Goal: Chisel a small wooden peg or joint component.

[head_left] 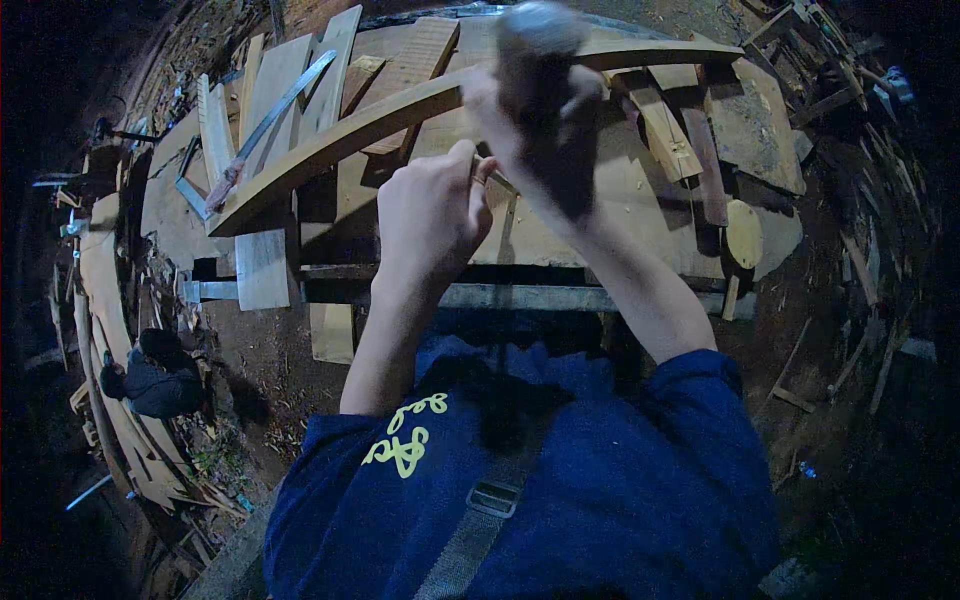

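Note:
A long wooden beam [340, 138], bent in this view, lies across the workbench [640, 225]. My left hand [435, 205] is closed in a fist on the near side of the beam. A thin rod-like piece [506, 184] shows beside its thumb; most of it is hidden. My right hand [525, 130] is raised over the beam, closer to the camera and smeared by motion. Its fingers wrap round a grey, blunt-headed tool [540, 35], too blurred to name exactly. Where the thin piece meets the wood is hidden.
A handsaw-like strip [275, 125] and several boards [325, 80] lie at the back left. Wooden blocks [665, 135] and a pale oval piece [744, 235] sit at the right. Scrap wood [110, 285] covers the ground, with a dark bundle [160, 375] at left.

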`<move>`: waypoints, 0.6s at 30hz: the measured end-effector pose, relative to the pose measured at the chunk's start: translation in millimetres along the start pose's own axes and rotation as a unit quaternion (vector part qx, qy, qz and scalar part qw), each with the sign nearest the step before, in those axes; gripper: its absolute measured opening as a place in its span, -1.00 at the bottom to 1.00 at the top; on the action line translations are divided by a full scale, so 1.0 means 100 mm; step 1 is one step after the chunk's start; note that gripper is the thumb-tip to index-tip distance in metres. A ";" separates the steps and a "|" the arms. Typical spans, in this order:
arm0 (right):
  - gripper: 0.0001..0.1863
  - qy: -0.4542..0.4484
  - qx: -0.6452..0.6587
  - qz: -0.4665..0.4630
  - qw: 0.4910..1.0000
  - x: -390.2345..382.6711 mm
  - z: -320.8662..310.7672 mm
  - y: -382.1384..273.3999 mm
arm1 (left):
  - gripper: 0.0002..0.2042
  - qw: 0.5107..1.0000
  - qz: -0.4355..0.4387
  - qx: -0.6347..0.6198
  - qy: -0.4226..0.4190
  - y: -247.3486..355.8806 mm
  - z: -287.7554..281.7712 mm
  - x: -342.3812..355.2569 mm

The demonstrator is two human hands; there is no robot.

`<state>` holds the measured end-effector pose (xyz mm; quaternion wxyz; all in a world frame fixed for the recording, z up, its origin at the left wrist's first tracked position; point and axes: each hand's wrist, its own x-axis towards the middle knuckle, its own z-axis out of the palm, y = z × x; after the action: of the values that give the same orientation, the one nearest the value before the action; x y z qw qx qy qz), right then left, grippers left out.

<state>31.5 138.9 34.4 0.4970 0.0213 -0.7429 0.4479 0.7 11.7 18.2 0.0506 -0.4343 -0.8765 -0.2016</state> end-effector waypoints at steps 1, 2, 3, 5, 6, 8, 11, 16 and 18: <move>-0.80 0.009 0.026 0.056 0.998 -0.01 -0.01 0.03 | -0.77 0.999 -0.011 -0.030 0.004 -0.01 0.00 0.01; -0.80 0.000 -0.017 0.047 0.999 -0.03 -0.04 0.06 | -0.77 0.998 -0.017 -0.060 0.017 -0.01 0.00 0.01; -0.80 -0.007 -0.061 0.038 0.997 -0.03 -0.03 0.08 | -0.78 0.998 -0.017 -0.056 0.013 -0.01 0.00 0.02; -0.81 0.009 -0.081 -0.024 0.996 -0.04 -0.04 0.09 | -0.77 0.998 -0.013 -0.067 0.012 -0.01 0.01 0.03; -0.82 0.034 -0.057 -0.077 0.995 -0.03 -0.05 0.10 | -0.77 0.997 -0.007 -0.077 0.016 -0.01 0.01 0.03; -0.84 0.007 0.023 -0.007 1.000 -0.02 -0.05 0.07 | -0.77 0.997 -0.016 -0.081 0.013 -0.01 0.00 0.02; -0.83 -0.010 -0.124 -0.003 0.992 -0.01 -0.09 -0.02 | -0.77 0.997 -0.024 -0.070 0.005 -0.01 0.00 0.02; -0.79 0.054 0.144 0.152 0.976 0.05 -0.11 -0.17 | -0.78 0.998 -0.021 -0.062 0.013 -0.01 0.00 0.03; -0.79 0.069 0.163 0.180 0.968 0.07 -0.10 -0.22 | -0.78 0.996 -0.055 -0.074 -0.018 0.00 -0.02 0.01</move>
<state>46.0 135.6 54.9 0.4476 -0.0632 -0.6157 0.6454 -0.1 11.4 19.8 -0.0087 -0.3918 -0.8824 -0.2604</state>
